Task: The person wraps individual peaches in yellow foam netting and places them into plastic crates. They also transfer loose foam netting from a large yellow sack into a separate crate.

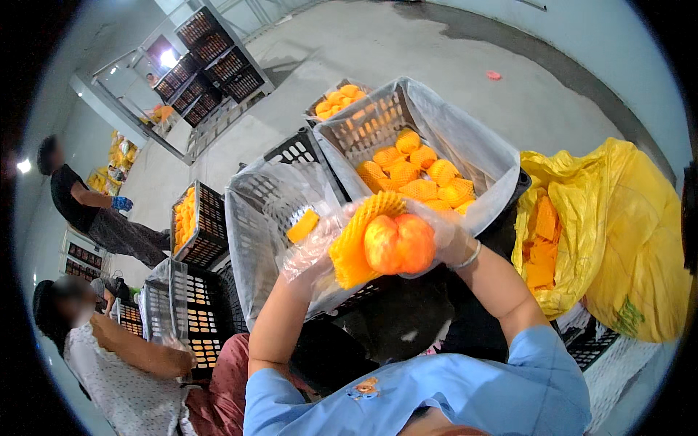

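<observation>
My left hand (313, 245), in a clear plastic glove, holds a yellow foam fruit net (351, 245) by its open end. In my right hand (450, 231), also gloved, is a large orange-red lobed fruit (399, 243), which touches the net's right side. Beneath my hands are two black plastic crates with whitish liners. The upper right crate (469, 139) holds several fruits in yellow foam nets (420, 188). Inside the left crate (240, 245) lies a small folded yellow foam net (302, 226).
Yellow sacks (627, 234) stand at the right, one gaping with folded foam nets (541, 245) inside. A seated person (125, 359) works beside crates at the lower left. Another person (82, 196) stands farther back. Filled crates (210, 240) and a crate stack (218, 54) lie beyond.
</observation>
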Available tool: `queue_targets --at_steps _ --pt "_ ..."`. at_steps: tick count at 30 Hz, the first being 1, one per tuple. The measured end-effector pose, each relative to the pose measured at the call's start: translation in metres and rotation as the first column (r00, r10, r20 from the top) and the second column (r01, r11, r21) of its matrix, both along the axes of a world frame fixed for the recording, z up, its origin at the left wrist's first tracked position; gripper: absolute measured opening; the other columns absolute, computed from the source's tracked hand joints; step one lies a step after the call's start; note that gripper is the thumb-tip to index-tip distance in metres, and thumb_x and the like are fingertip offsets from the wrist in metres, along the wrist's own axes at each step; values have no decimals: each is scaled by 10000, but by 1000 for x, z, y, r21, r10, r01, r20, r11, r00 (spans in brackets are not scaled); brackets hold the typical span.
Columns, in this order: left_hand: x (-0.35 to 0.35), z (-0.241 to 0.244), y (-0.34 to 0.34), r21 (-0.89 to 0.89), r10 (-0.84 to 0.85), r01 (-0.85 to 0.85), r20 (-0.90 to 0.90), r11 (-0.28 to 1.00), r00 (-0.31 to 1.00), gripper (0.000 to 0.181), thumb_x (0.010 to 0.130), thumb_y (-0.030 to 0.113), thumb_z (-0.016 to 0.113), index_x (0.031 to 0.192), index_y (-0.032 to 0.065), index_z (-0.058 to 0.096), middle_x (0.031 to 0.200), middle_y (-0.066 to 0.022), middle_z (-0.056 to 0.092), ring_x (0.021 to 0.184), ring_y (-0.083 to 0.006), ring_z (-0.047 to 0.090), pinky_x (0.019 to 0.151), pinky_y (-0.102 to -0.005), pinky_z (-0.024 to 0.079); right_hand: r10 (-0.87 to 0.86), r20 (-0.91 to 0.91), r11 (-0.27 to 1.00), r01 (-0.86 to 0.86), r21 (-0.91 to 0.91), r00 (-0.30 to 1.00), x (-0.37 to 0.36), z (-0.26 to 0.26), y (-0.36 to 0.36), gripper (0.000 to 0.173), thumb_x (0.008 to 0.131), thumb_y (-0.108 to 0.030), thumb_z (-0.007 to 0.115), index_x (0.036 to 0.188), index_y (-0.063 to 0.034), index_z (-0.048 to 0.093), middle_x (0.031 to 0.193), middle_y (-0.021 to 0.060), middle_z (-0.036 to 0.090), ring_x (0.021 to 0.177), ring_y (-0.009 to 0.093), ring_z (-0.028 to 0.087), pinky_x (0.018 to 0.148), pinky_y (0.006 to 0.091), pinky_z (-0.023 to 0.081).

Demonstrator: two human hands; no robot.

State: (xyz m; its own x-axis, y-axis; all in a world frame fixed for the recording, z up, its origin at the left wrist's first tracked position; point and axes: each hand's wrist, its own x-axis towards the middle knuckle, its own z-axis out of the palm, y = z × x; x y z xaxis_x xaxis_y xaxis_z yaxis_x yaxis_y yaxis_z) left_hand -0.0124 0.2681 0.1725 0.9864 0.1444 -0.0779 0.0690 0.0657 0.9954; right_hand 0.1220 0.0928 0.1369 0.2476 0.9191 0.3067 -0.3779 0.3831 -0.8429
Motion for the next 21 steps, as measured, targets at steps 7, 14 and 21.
queue_targets --at_steps 7,14,21 --pt "24 12 -15 539 337 -583 489 608 804 223 796 55 744 922 29 562 919 -89 617 808 -239 643 700 -346 537 -394 389 918 376 126 833 37 7 0 660 708 -128 827 1276 -55 500 1235 81 551 1117 157 545 985 312 450" --pt "36 -7 -34 773 -62 -466 541 431 839 311 745 167 806 943 48 597 994 -129 545 827 -313 612 685 -388 551 -218 155 971 230 -71 964 49 10 -6 504 807 -112 764 1218 -87 475 1277 99 518 1123 166 550 969 301 466" --pt "34 -46 7 718 -152 -499 632 485 760 294 767 126 790 1016 70 644 1075 -147 585 883 -301 652 722 -392 559 -350 9 875 330 -354 937 76 15 10 553 890 -162 707 1355 -66 423 1280 100 541 1125 183 564 1011 324 443"
